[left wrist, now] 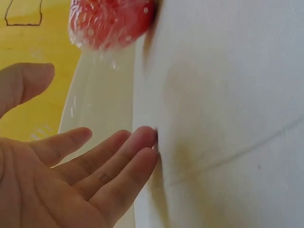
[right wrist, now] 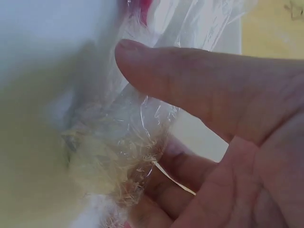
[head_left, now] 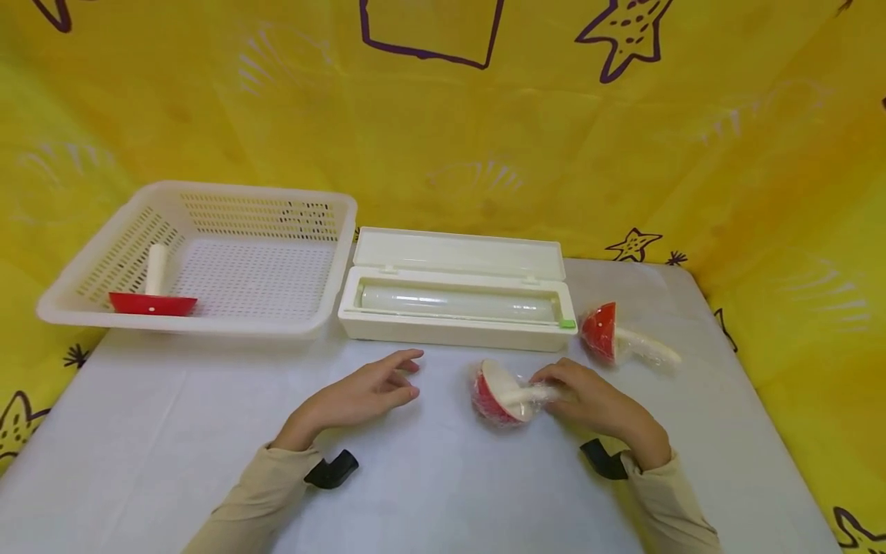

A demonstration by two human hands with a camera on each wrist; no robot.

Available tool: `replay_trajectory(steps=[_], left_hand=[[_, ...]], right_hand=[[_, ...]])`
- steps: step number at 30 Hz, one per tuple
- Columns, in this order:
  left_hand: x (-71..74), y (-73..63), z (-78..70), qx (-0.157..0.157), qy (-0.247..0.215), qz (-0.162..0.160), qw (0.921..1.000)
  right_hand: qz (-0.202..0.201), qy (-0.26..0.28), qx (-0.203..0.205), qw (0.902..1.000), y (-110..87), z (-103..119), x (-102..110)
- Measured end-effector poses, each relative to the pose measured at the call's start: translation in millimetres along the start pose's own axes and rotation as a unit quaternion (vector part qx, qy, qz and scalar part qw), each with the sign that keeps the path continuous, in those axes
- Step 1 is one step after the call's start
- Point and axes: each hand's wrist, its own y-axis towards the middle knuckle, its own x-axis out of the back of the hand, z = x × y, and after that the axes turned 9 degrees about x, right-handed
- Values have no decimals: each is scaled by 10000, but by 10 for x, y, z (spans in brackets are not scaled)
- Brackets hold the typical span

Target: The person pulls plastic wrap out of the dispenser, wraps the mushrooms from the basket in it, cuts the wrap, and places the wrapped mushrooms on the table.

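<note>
My right hand [head_left: 595, 400] pinches the white handle of a red ladle [head_left: 491, 396] wrapped in clear film. The bowl of this ladle faces left, at the middle of the table. In the right wrist view, thumb and fingers lie around the crinkled film [right wrist: 118, 137]; the handle inside is hard to make out. My left hand [head_left: 363, 396] hovers to the left of the ladle, apart from it, with fingers loosely extended and nothing held. The left wrist view has the ladle's red bowl [left wrist: 111, 21] at the top, beyond the left hand [left wrist: 71, 175].
A cling film dispenser [head_left: 457, 332] stands behind the hands, lid raised, roll [head_left: 457, 302] inside. To its left, a white plastic basket [head_left: 208, 322] holds an unwrapped red ladle [head_left: 154, 305]. Another film-wrapped red ladle [head_left: 599, 332] lies right of the dispenser. A yellow patterned cloth [head_left: 443, 138] hangs behind.
</note>
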Motion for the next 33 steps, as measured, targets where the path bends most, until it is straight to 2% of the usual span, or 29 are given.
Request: replay_trajectory(steps=[5,9,14,20,23,26,29,33], left_hand=[[25,-17,-1,-64,450,-551,9974],[59,-40,-36,-433,752,-1133,9898],[127,-51,-104,-1015,1225,-2061,9655],[275,-28,-191,-1478,1443,-2795,9377],[338,2,-198,-1586,1617,-2979,9274],[382,43,-195,-1605,1771,-3015,9230],[412,83,-203,-1559,1829,-3009,9229],[441,142,-219,-1434,1905,-2951,9253]], right_hand=[[-415,-109,-325,9985,-279,-158,116],[-548,-177,-625,9964,-482,-275,212],[-585,-408,-1174,9905,-688,-386,332],[-666,-651,-1713,9808,-803,-508,464],[-546,-701,-1775,9801,-820,-504,519],[-402,-789,-1768,9802,-806,-437,589],[-476,-989,-1737,9787,-735,-320,665],[-956,-1106,-1517,9776,-520,-120,731]])
